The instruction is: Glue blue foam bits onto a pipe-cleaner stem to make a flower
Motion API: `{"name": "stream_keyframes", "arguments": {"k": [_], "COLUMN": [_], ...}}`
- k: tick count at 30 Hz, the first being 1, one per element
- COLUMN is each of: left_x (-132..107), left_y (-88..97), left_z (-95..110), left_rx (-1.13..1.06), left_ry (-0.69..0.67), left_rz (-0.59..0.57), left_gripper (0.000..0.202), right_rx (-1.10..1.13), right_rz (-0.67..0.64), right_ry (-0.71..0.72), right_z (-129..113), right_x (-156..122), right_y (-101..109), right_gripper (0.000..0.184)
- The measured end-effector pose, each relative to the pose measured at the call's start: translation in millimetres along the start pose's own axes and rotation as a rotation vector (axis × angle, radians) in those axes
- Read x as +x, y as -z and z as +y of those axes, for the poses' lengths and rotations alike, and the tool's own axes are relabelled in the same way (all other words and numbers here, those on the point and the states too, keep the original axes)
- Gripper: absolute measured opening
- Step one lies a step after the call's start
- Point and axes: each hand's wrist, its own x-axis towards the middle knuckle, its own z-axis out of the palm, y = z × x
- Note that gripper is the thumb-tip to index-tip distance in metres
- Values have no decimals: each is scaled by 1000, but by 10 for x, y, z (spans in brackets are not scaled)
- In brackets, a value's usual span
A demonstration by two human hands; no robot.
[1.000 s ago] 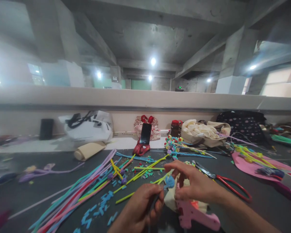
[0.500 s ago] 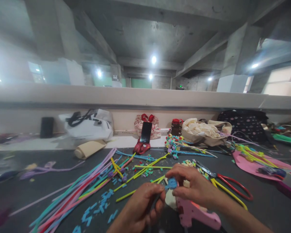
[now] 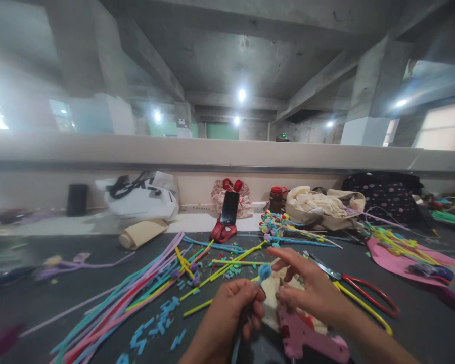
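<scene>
My left hand (image 3: 238, 306) is closed in a pinch round a blue pipe cleaner; its coiled, rounded blue end (image 3: 265, 272) stands up above my thumb and fingertip. To the right, my right hand (image 3: 307, 283) hovers with fingers spread and nothing seen between them. Beneath it lies a pink glue gun (image 3: 303, 331), its nozzle near my right thumb, on a pale sheet (image 3: 270, 309). Whether my thumb touches the nozzle, I cannot tell. Pliers-like scissors with red handles (image 3: 371, 293) and a yellow pipe cleaner (image 3: 367, 311) lie beyond my right hand.
Coloured pipe cleaners (image 3: 136, 288) are bundled at left, with cut blue pieces (image 3: 161, 318) nearby. A phone (image 3: 229, 207) leans on a red stand at the back. Finished-looking pompom stems (image 3: 275, 225), a cloth-filled basket (image 3: 322, 205) and a pink sheet (image 3: 387, 260) are at right.
My right hand has let go of the blue coiled end and moved slightly away, fingers spreading. My left hand still holds the blue pipe cleaner, its coiled end now uncovered and slightly higher.
</scene>
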Motion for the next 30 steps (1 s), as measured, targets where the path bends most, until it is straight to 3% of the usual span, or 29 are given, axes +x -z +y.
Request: {"name": "stream_keyframes", "arguments": {"k": [3,5,7,12,15,21,25,30], "left_x": [-27,-48,-52,48,119,111,56,53], "left_y": [-13,-22,-27,10,56,159,200,251], "left_z": [9,24,36,-2,-40,27,113,126], "left_rx": [-102,-209,-313,-382,-337,-187,-145,-103], "left_ry": [-46,-47,-76,-52,-99,-177,-153,-123], "left_rz": [77,160,195,23,56,120,222,183], "left_gripper": [26,24,23,35,42,39,33,27], "right_rx": [201,357,481,646,689,664,602,572], "right_rz": [91,51,-37,-190,-210,-152,-128,-144], "right_ry": [-182,-271,-301,-347,-321,-336,-379,-355], "right_z": [89,115,88,-85,-114,-102,-144,-173], "right_x": [-22,-25,-13,87,151,178,162,147], "right_y": [-66,-164,-292,-625,-755,-688,-603,-632], "right_gripper": [26,18,23,32,35,34,30,30]}}
